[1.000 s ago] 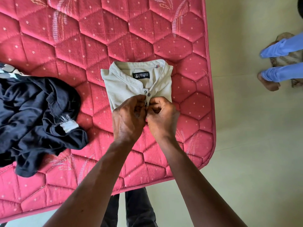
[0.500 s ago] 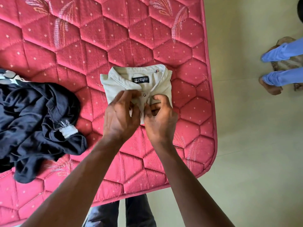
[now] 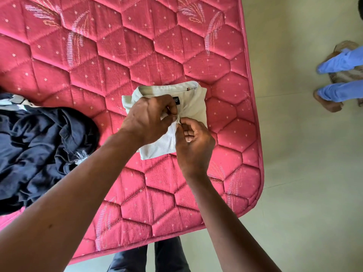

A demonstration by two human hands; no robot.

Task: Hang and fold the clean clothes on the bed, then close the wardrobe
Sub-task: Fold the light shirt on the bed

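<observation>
A folded pale beige shirt [image 3: 194,107] with a black neck label lies collar-up on the pink quilted mattress [image 3: 137,55], near its right edge. My left hand [image 3: 147,120] covers the shirt's left half and pinches the button placket just below the collar. My right hand [image 3: 193,142] pinches the same placket from the right, fingers curled. A crumpled pile of dark navy clothes [image 3: 39,146] lies on the mattress at the left.
Beige tiled floor [image 3: 304,173] runs along the right of the mattress. Another person's feet and blue trouser legs [image 3: 339,79] stand on a mat at the far right. My own dark trouser legs [image 3: 149,258] show below the mattress edge.
Both hands have moved up the shirt's placket toward the collar. The left hand now covers part of the neck label. The shirt's lower front, hidden before, shows below my hands.
</observation>
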